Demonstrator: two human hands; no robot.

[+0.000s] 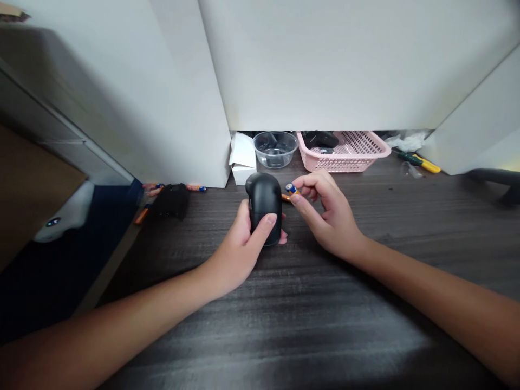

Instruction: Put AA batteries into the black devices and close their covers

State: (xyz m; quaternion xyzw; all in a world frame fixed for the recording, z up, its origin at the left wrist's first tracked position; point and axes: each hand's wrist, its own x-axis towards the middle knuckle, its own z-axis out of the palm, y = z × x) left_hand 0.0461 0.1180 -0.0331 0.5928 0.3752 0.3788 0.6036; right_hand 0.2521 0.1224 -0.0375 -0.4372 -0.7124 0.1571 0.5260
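Note:
My left hand (239, 246) is wrapped round a black computer mouse (265, 206) held just above the dark wooden desk (309, 314), thumb on its near end. My right hand (325, 211) pinches a small orange battery with a blue end (290, 189) right beside the mouse's right side. Both hands are closed on what they hold.
At the back stand a white box (242, 158), a clear plastic bowl (275, 148) and a pink basket (345, 150) with a dark object inside. A yellow-green tool (420, 161) lies at the right. Another black mouse (173, 200) and loose batteries (197, 188) lie at the left.

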